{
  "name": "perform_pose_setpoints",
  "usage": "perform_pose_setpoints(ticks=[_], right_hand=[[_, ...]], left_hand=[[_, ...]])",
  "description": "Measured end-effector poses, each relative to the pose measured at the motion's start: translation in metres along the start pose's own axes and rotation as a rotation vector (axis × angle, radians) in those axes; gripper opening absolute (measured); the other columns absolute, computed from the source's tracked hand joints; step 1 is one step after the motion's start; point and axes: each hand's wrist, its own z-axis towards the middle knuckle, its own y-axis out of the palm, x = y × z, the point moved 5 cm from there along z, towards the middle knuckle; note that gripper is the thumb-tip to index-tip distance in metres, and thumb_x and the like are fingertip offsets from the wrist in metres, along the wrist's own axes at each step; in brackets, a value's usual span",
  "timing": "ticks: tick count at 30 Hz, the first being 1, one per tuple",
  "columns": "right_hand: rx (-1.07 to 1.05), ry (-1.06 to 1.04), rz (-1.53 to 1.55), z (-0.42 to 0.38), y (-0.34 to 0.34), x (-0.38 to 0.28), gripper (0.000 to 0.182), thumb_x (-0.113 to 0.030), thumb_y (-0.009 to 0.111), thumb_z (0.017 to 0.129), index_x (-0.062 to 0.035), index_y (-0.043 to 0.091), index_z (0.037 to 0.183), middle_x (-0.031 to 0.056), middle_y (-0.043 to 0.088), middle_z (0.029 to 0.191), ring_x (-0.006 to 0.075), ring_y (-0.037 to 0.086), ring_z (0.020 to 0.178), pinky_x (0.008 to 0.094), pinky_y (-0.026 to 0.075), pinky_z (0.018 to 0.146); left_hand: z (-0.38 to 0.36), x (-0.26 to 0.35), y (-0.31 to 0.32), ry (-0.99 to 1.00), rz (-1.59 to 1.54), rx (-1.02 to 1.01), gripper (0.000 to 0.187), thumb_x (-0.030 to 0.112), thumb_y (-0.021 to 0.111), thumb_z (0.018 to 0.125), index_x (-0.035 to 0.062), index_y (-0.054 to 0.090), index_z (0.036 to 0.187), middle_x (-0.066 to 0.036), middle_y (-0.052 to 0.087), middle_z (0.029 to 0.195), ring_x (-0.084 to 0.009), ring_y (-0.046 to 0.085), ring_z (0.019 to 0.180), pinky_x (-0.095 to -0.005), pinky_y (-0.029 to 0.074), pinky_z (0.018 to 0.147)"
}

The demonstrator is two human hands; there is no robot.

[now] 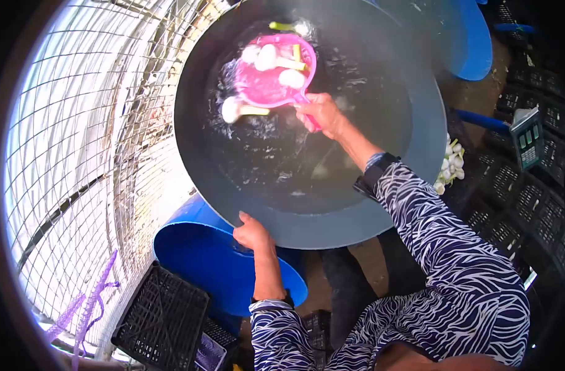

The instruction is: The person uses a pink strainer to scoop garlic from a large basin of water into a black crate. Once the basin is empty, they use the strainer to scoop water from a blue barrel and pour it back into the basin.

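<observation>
Right hand [322, 114]: fingers wrapped around the pink scoop [273, 71] (holding white bulbs). Left hand [251, 234]: fingers clamped on the tub [307, 226] rim.

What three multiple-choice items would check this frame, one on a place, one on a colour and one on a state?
1. Where does the left hand rest?
A. On the near rim of the big tub
B. On the black crate
C. Inside the scoop

2. What colour is the scoop that the right hand holds?
A. Green
B. Pink
C. Yellow

3. What state is the tub in?
A. Dry and bare
B. Covered with a lid
C. Holding water with vegetables afloat

Answers:
1 A, the fingers grip the tub's near edge.
2 B, the scoop shows bright pink against the dark water.
3 C, the water glints, and pale bulbs float in and beside the scoop.
</observation>
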Motion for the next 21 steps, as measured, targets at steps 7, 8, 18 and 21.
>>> perform_pose_setpoints(ticks=[7,8,18,21], right_hand=[[-0.090,-0.025,0.046,-0.086,-0.005,-0.031,0.013,-0.012,0.056,0.086,0.0010,0.057,0.084,0.0032,0.053,0.061,0.0065,0.045,0.038,0.0202,0.034,0.035],[-0.095,-0.033,0.039,-0.101,-0.010,-0.036,0.013,-0.012,0.056,0.086,0.0011,0.056,0.085,0.0031,0.053,0.061,0.0065,0.045,0.038,0.0200,0.034,0.035],[0.400,-0.186,-0.323,-0.361,-0.112,-0.103,0.021,-0.015,0.052,0.082,0.0047,0.052,0.076,0.0046,0.049,0.052,0.0083,0.042,0.035,0.0205,0.031,0.034],[0.758,-0.220,-0.574,-0.424,-0.148,-0.080,0.016,-0.012,0.052,0.086,0.0029,0.054,0.080,0.0050,0.052,0.057,0.0094,0.045,0.040,0.0220,0.033,0.039]], left_hand=[[-0.002,0.009,-0.004,-0.043,0.057,-0.031,0.049,0.031,0.059,0.083,-0.0179,0.060,0.088,-0.030,0.063,0.085,-0.0408,0.064,0.075,-0.0462,0.050,0.068],[-0.004,0.011,-0.005,-0.032,0.062,-0.033,0.049,0.031,0.059,0.083,-0.0180,0.060,0.087,-0.030,0.063,0.085,-0.0407,0.064,0.075,-0.0462,0.051,0.067],[-0.022,0.031,-0.013,-0.031,0.009,-0.040,0.046,0.028,0.059,0.084,-0.0181,0.060,0.086,-0.026,0.065,0.082,-0.0366,0.065,0.073,-0.0435,0.052,0.064],[-0.024,0.032,-0.014,-0.031,-0.007,-0.038,0.045,0.027,0.059,0.085,-0.0183,0.060,0.086,-0.025,0.065,0.081,-0.0352,0.065,0.071,-0.0423,0.053,0.063]])
